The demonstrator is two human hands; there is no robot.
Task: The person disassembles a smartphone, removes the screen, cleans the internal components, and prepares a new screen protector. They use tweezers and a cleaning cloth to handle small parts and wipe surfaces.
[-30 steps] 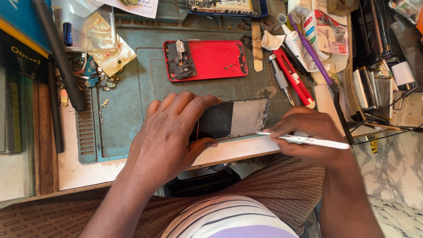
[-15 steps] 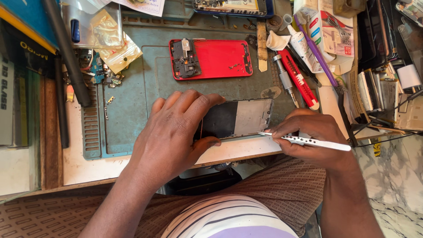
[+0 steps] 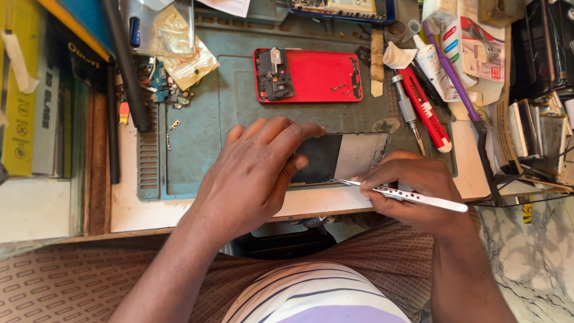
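Left hand (image 3: 254, 173) lies flat, fingers spread, palm down on the left end of the phone frame (image 3: 344, 157), pinning it to the mat; not curled around anything, just pressing. Right hand (image 3: 412, 188) is closed in a pen-style pinch on silver tweezers (image 3: 406, 195), tips pointing toward 9 o'clock and meeting the frame's near long edge, roughly at its middle. The tweezers' blunt end sticks out toward 3 o'clock past the wrist. Can't tell whether the tips hold any small part. The frame lies with its long axis running 9 to 3, dark half under the left fingertips, bare grey half open toward 3 o'clock. Key relation: the frame is at 12 o'clock from both hands, directly ahead of the body; the left hand covers it from 9, the right works it from 4 to 5 o'clock. The right hand is nearer the exposed grey half and the near edge. All of this sits on a teal work mat (image 3: 203, 119) at the near edge of the table (image 3: 149, 212). Further out at 12 o'clock: a red phone back (image 3: 317, 75), long axis also 9 to 3, with a dark part block at its left end, well apart from the frame. At 1 to 2 o'clock: a screwdriver (image 3: 408, 110) and a red-handled tool (image 3: 427, 110) lying side by side, plus a purple stick (image 3: 451, 72). At 10 o'clock: small loose parts (image 3: 161, 90) beside a black tube (image 3: 125, 66).
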